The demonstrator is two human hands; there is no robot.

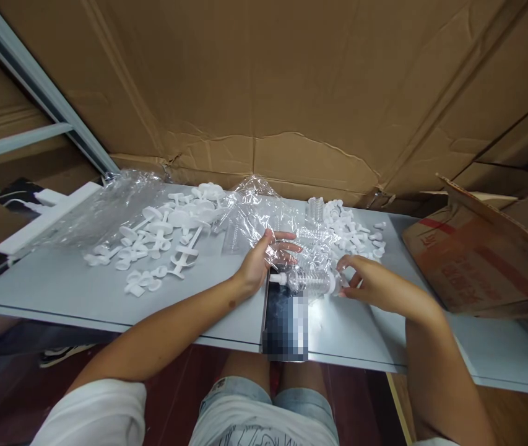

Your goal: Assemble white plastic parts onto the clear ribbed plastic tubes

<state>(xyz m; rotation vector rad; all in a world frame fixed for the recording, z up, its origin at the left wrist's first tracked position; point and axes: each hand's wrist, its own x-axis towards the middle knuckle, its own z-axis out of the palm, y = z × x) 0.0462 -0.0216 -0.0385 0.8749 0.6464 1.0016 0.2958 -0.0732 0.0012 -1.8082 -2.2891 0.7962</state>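
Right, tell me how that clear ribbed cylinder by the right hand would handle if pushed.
The clear ribbed cylinder would probably roll, since its body looks round and is turned on its side. Its see-through wall suggests light plastic. The narrower white tip might make it swerve.

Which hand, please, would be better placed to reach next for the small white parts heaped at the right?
Probably the right hand: it is nearer the small white parts, by the right end of the ribbed bottle. The left hand is farther away, at the clear wrapping.
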